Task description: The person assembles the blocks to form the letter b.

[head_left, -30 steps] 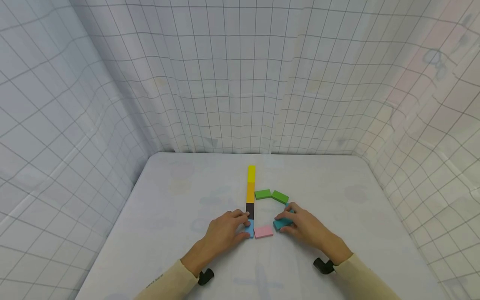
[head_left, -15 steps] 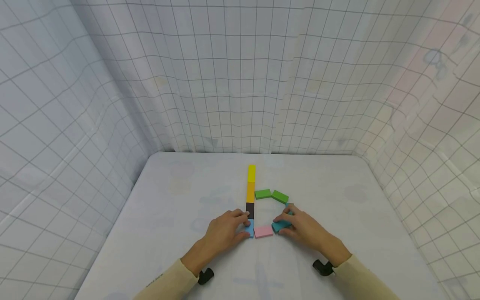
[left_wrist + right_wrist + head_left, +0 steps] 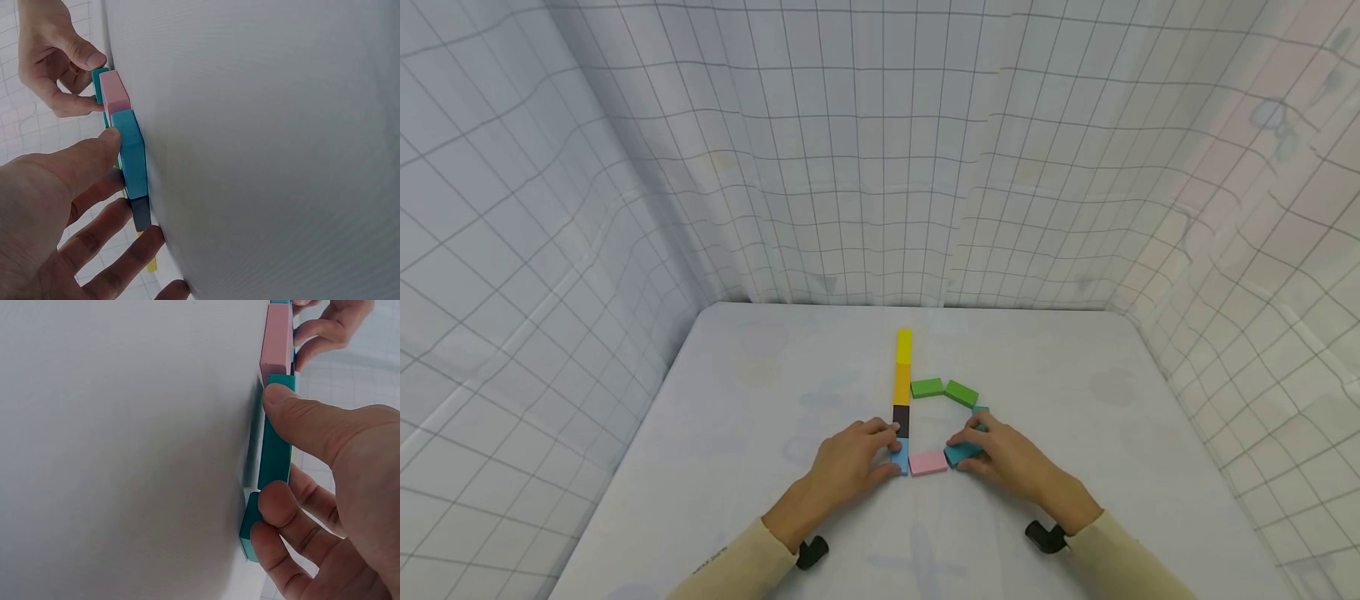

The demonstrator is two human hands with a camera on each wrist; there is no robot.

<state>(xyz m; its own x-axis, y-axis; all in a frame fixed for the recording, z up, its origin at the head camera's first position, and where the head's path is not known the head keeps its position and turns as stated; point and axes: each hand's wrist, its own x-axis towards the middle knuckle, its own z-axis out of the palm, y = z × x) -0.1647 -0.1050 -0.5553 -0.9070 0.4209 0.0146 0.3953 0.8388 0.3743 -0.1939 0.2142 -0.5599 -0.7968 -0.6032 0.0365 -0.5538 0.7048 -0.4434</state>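
In the head view, my left hand (image 3: 850, 460) holds the light blue block (image 3: 902, 458) with thumb and fingers at the lower end of a straight column. My right hand (image 3: 1011, 461) pinches a teal block (image 3: 961, 452) at the right end of the pink block (image 3: 928, 464). The right wrist view shows its thumb on the teal block's near end and fingertips near the other. There, a second teal block (image 3: 251, 526) stands by those fingertips; the right hand partly hides it in the head view. Pink and light blue blocks (image 3: 131, 153) sit end to side in the left wrist view.
Above the light blue block, the column continues with a black block (image 3: 901, 422), an orange block (image 3: 902, 385) and a yellow block (image 3: 904, 347). Two green blocks (image 3: 927, 388) curve off to its right. Gridded curtains (image 3: 880, 167) surround the white table (image 3: 760, 375).
The right hand has shifted the teal block slightly left, up to the pink block's end. My left hand has stayed in place on the light blue block.
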